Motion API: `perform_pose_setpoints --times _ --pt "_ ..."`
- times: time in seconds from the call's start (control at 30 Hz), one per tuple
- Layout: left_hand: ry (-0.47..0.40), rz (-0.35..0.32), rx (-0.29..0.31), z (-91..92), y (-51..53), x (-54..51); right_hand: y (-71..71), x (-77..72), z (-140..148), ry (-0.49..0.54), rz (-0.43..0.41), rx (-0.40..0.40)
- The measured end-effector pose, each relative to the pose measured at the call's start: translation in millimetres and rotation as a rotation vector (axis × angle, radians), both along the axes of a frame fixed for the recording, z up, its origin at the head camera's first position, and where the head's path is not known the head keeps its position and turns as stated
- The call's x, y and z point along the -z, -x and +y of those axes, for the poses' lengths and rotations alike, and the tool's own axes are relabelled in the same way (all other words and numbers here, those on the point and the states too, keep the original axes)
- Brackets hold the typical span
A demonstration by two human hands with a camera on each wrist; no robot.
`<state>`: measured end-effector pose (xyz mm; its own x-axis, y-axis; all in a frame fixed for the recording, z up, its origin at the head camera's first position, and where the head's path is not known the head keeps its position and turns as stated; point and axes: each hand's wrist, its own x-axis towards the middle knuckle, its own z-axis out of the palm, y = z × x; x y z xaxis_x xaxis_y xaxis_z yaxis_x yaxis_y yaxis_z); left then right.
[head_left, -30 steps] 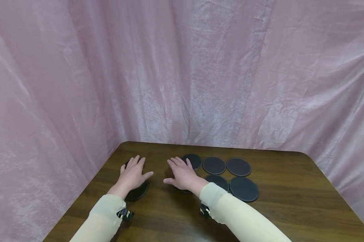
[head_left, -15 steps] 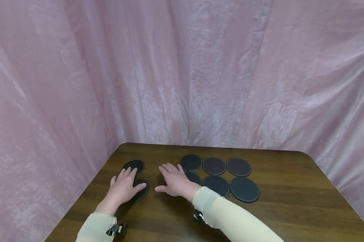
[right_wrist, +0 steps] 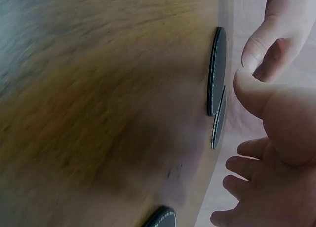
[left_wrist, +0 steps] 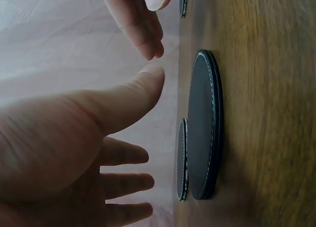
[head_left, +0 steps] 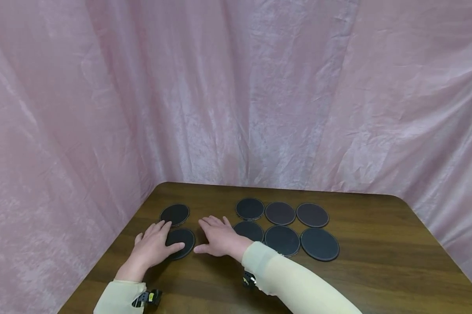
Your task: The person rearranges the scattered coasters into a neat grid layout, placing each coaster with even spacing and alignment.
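Observation:
Round dark coasters with light edge stitching lie flat on the wooden table. Above the near-left coaster (head_left: 181,243) hovers my left hand (head_left: 151,247), fingers spread and fairly straight, holding nothing. In the left wrist view a gap separates its thumb from that coaster (left_wrist: 202,128), whose edge looks layered. Just beyond is the far-left coaster (head_left: 174,214). My right hand (head_left: 219,237) hangs over bare wood between the two coaster groups, fingers extended, gripping nothing. Its forearm passes in front of the near row on the right, slightly covering the near-middle coaster (head_left: 282,240).
On the right, coasters stand in two rows of three, including a near-right one (head_left: 320,244) and a far-right one (head_left: 312,215). Pink velvety curtains (head_left: 236,96) enclose the back and sides of the table (head_left: 377,261).
Both hands have drawn back toward me and left. The left hand has uncovered more of the left coasters, and the right hand no longer covers the nearest coasters of the right group. The coasters look unmoved.

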<state>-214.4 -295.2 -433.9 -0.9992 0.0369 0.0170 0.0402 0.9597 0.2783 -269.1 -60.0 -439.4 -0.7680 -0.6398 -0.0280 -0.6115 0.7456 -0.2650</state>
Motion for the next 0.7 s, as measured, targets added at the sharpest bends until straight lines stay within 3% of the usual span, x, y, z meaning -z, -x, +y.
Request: perform_pose_setpoints --times 0.27,0.7 --pt "0.042 -0.037 -0.042 -4.3 -2.3 -0.4 -3.7 3.6 -8.3 -0.034 -0.003 -0.001" --pt "0.009 -0.097 -0.015 -15.4 -7.5 4.1 -10.4 9.4 -20.4 -0.064 0.02 -0.023"
